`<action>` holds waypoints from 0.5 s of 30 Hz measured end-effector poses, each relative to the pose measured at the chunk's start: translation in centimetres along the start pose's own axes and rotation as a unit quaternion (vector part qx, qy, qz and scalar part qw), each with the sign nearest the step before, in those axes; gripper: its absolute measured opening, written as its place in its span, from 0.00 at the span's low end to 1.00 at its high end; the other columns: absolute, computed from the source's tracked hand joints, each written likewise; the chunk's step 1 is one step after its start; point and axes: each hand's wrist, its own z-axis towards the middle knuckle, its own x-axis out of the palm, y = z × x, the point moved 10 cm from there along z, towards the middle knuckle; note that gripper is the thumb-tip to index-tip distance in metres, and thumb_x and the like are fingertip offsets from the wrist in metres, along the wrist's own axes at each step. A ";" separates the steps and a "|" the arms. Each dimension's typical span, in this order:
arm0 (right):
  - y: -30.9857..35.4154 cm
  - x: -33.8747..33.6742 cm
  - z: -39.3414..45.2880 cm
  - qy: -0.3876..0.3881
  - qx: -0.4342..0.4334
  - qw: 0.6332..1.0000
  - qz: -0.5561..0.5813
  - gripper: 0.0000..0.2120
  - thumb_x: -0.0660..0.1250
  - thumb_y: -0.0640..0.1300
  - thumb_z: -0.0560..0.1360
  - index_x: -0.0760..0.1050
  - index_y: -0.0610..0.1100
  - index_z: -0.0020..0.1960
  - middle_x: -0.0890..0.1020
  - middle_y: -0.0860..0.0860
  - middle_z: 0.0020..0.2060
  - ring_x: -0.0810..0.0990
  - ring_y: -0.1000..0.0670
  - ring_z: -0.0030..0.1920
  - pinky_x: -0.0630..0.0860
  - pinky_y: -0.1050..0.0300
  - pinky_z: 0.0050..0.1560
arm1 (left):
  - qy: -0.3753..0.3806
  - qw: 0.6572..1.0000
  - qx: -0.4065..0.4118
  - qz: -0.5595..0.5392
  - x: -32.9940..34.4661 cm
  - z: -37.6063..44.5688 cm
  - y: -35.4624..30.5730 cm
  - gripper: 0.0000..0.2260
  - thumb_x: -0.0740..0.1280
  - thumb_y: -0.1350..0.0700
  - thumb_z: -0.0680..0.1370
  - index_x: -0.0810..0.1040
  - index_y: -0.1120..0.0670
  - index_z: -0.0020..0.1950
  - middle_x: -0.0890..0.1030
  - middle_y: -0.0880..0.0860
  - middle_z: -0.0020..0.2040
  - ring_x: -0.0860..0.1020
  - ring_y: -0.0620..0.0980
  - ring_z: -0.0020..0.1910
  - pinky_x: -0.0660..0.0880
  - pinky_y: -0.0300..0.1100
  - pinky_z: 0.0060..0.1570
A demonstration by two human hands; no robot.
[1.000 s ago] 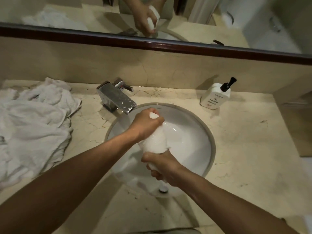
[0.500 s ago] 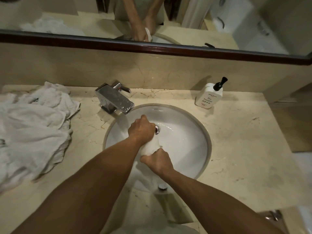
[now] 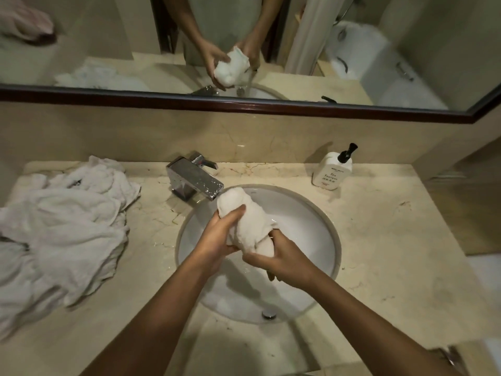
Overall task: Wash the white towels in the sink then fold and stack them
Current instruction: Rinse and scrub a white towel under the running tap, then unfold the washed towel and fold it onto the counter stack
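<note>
A: Starting at the far left, what lies on the desk (image 3: 379, 240)?

B: A heap (image 3: 59, 229) of crumpled white towels, spread from the far edge toward the near left corner, well apart from the sink (image 3: 320, 232).

A: And next to the right?

B: The chrome tap (image 3: 193, 179) stands at the far left rim of the sink, its spout reaching over the bowl. The top of the towel (image 3: 249, 221) sits just beside the spout's tip; whether they touch, I cannot tell.

A: Where is that towel exactly?

B: Held above the bowl, bunched into a thick roll that runs from the tap down toward the near right. It is in both hands.

A: How do the fingers lie?

B: The left hand (image 3: 218, 240) grips the roll's left side, its fingers (image 3: 233, 215) curled over the upper part. The right hand (image 3: 282, 260) grips the lower end, its fingers wrapped round the cloth from beneath, so most of them are hidden.

A: Anything in the bowl itself?

B: The white basin looks wet. A small metal overflow (image 3: 269, 314) sits at the near rim.

A: Further right?

B: A white pump bottle (image 3: 332, 172) with a black head stands at the far edge of the desk, right of the sink and apart from it.

A: Above all that?

B: A dark-framed mirror (image 3: 406, 50) along the wall, reflecting the hands and the towel.
</note>
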 end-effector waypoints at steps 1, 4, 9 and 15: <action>0.6 -0.1 -0.7 0.008 -0.007 0.999 0.042 0.26 0.76 0.49 0.73 0.67 0.48 0.66 0.80 0.50 0.49 0.77 0.52 0.30 0.71 0.60 0.28 | 0.001 0.999 -0.008 -0.053 0.2 -0.3 -0.1 0.19 0.64 0.47 0.80 0.75 0.53 0.69 0.83 0.57 0.61 0.81 0.57 0.59 0.75 0.58 0.62; 1.9 -1.3 -2.4 0.005 -0.025 0.981 0.194 0.23 0.76 0.48 0.74 0.70 0.44 0.63 0.81 0.47 0.41 0.73 0.50 0.29 0.69 0.59 0.30 | 0.002 0.986 -0.027 -0.167 0.8 -0.9 -0.5 0.23 0.57 0.42 0.82 0.79 0.56 0.66 0.83 0.60 0.59 0.82 0.58 0.56 0.76 0.53 0.56; 3.6 -2.8 -4.3 -0.015 -0.086 0.935 0.343 0.16 0.65 0.51 0.81 0.71 0.37 0.54 0.78 0.41 0.33 0.65 0.51 0.25 0.62 0.60 0.29 | 0.064 0.981 -0.021 -0.181 4.1 -1.6 -0.5 0.24 0.50 0.40 0.84 0.80 0.54 0.55 0.84 0.54 0.42 0.81 0.54 0.37 0.75 0.41 0.29; -0.8 -6.8 -5.7 -0.132 -0.007 0.825 0.549 0.15 0.55 0.45 0.85 0.76 0.46 0.45 0.69 0.53 0.22 0.61 0.56 0.20 0.52 0.63 0.26 | 0.066 0.988 0.055 -0.129 5.9 -3.5 -3.8 0.25 0.54 0.38 0.82 0.74 0.52 0.70 0.80 0.56 0.65 0.79 0.54 0.63 0.77 0.50 0.58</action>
